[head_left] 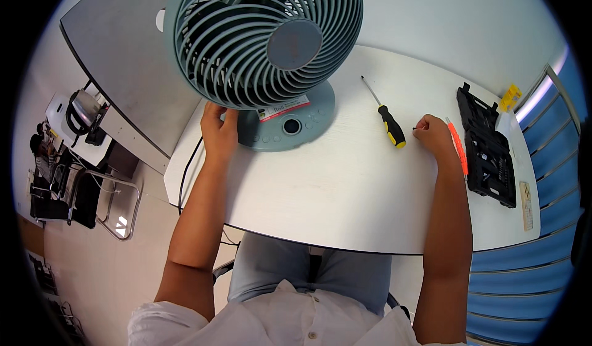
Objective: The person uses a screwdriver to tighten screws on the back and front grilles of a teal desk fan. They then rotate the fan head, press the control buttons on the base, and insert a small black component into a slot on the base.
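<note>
On the white rounded table (pixel 345 198), the grey-green round table fan (pixel 265 44), grille still fitted, is steadied at its base by the clasping left hand (pixel 219 130), the yellow-and-black screwdriver (pixel 390 123) lies unused, and a tiny dark screw (pixel 415 128) is pinched by the right hand (pixel 433 135).

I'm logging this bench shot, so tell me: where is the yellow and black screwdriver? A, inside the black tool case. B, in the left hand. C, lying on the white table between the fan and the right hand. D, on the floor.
C: the screwdriver lies flat on the white table, with the fan to its left and the right hand just to its right, not gripping it.
</note>
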Tool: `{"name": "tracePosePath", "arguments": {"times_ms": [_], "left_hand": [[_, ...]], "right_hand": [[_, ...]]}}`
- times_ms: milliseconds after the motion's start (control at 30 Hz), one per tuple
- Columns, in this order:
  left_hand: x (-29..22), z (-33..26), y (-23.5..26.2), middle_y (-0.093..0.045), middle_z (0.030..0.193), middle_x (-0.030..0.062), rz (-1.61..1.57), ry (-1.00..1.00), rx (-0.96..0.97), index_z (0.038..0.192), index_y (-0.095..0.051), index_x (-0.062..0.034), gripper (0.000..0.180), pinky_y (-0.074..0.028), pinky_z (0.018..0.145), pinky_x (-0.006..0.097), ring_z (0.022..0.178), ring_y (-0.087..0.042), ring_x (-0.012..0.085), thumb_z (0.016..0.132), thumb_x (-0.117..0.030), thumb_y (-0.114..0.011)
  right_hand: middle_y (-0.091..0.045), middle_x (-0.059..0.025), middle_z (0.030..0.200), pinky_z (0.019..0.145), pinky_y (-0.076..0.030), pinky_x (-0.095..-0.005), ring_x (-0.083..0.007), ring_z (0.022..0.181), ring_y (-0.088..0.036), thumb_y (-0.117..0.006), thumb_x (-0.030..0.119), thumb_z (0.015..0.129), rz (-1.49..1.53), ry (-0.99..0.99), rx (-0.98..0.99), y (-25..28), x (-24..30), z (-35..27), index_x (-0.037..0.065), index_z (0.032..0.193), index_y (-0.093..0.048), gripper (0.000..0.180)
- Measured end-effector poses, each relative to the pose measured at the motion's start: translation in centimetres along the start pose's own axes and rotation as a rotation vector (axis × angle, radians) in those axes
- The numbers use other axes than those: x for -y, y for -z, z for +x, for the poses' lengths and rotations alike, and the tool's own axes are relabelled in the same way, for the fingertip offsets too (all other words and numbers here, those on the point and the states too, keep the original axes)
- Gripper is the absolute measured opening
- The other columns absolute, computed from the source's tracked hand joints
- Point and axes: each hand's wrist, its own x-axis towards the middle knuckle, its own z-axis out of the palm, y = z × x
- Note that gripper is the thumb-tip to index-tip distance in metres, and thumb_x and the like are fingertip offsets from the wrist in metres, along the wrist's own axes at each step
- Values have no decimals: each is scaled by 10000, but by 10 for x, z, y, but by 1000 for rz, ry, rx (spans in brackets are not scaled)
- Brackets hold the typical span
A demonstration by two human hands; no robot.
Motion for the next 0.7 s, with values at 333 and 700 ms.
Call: {"name": "tracePosePath", "arguments": {"times_ms": [333,700], "left_hand": [[-6,4,-3,-600,1128,115,-155,15,-129,1156,-579,-12,282,-408,934,314,1049,-565,223,891,-108,-589],[-13,-12,-7,-522,1226,130,527,-184,289,1040,-698,-151,313,-348,984,468,1181,-420,357,735,-195,-749]], "right_hand": [[-629,-68,832,709,-487,-323,-197,779,-616,-678,203,795,26,4,-40,-1,5,-3,71,865,-618,161],[-631,-80,837,723,-489,-336,-217,790,-619,-668,225,802,52,31,-79,-5,1,-3,83,901,-634,177]]}}
